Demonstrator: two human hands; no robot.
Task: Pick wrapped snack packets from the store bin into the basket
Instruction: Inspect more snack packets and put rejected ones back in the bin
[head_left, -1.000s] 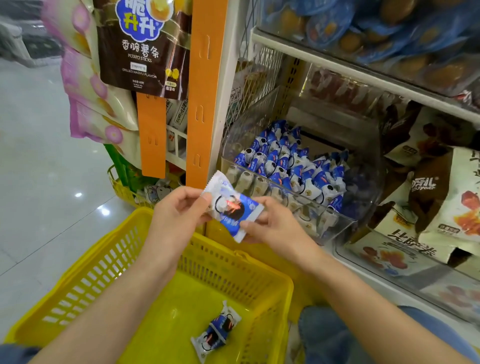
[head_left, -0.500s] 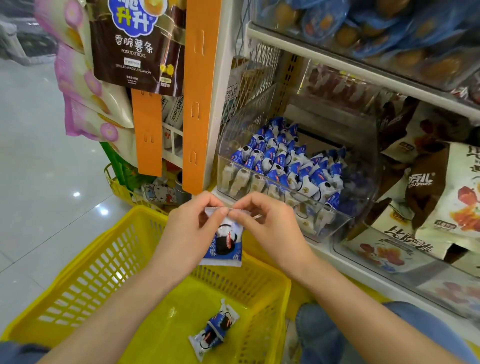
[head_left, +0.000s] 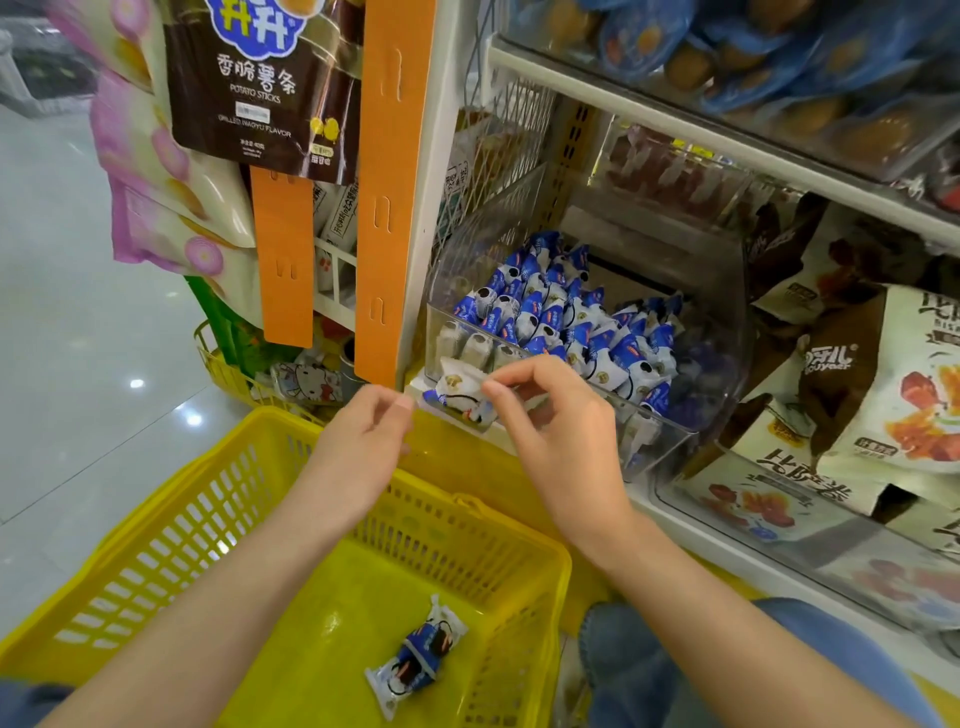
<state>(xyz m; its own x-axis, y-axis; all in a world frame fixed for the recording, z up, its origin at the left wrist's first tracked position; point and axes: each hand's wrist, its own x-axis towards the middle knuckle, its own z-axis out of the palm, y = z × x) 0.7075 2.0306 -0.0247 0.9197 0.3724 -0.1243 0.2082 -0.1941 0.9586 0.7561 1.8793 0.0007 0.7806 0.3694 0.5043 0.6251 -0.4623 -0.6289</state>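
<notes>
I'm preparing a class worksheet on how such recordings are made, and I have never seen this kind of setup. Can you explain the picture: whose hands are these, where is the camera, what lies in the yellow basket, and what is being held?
There is no machine here. A person is working with two bare hands, and one wide-angle camera worn on their head looks forward and down, so you see their own forearms. The right hand pinches a blue-and-white snack packet in front of the clear store bin, which is full of similar packets. The left hand is beside it, fingers loosely curled, seemingly holding nothing. Below stands the yellow basket, with a lone packet lying on its floor.
</notes>
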